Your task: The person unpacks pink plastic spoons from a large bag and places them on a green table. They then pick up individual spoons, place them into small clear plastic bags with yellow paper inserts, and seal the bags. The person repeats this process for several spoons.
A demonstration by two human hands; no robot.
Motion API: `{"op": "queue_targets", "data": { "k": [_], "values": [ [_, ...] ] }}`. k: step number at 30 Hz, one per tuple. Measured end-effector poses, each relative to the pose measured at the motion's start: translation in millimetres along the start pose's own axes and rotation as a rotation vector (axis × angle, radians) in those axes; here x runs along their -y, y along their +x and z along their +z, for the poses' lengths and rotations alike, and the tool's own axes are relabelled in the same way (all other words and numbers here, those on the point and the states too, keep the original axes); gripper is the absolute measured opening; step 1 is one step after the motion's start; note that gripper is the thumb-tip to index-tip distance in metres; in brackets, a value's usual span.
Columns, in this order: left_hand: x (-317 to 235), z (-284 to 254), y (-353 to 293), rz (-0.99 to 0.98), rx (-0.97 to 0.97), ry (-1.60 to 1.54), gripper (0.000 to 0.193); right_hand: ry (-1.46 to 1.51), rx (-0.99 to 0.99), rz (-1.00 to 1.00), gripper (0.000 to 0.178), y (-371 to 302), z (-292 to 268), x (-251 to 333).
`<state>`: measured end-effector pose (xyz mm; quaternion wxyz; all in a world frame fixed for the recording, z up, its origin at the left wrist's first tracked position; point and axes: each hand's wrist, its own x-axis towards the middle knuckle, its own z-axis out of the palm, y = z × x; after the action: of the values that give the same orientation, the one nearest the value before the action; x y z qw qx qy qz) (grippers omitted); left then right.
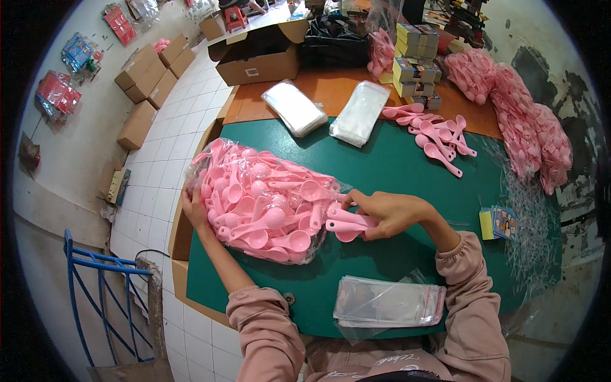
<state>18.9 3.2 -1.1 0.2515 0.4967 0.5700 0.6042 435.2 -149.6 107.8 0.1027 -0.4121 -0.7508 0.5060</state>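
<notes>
A clear plastic bag (254, 207) full of pink measuring spoons lies on the green table mat, its open end facing right. My left hand (194, 207) grips the bag at its left end, with the fingertips partly hidden behind it. Just outside the bag's right end, my right hand (398, 215) is closed around several pink measuring spoons (349, 223), their handles pointing left toward the bag. A flat stack of clear plastic sleeves (388, 302) lies near the front edge, below my right hand. Loose pink spoons (439, 137) form a small pile at the back right.
Two stacks of clear sleeves, one left (294, 108) and one right (360, 114), lie toward the back. Bundled printed cards (415, 63) stand behind them. Bagged pink spoons (515, 114) line the right edge, above plastic scraps (528, 235). An open cardboard box (261, 63) sits behind.
</notes>
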Motion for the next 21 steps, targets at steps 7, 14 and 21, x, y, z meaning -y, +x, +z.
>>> {"op": "queue_targets", "data": {
  "k": [7,14,21],
  "values": [
    [-5.5,-0.1,-2.9,-0.026,-0.005,0.034,0.038,-0.088,-0.092,0.163,0.013,2.3,-16.3,7.4],
    [-1.7,3.1,-1.4,-0.001,0.010,-0.043,0.035,-0.354,-0.553,-0.341,0.041,25.4,17.2,-22.2],
    [-4.9,3.9,-3.6,0.010,0.001,0.000,0.034,-0.271,-0.352,-0.167,0.050,23.0,9.9,-25.8]
  ]
}}
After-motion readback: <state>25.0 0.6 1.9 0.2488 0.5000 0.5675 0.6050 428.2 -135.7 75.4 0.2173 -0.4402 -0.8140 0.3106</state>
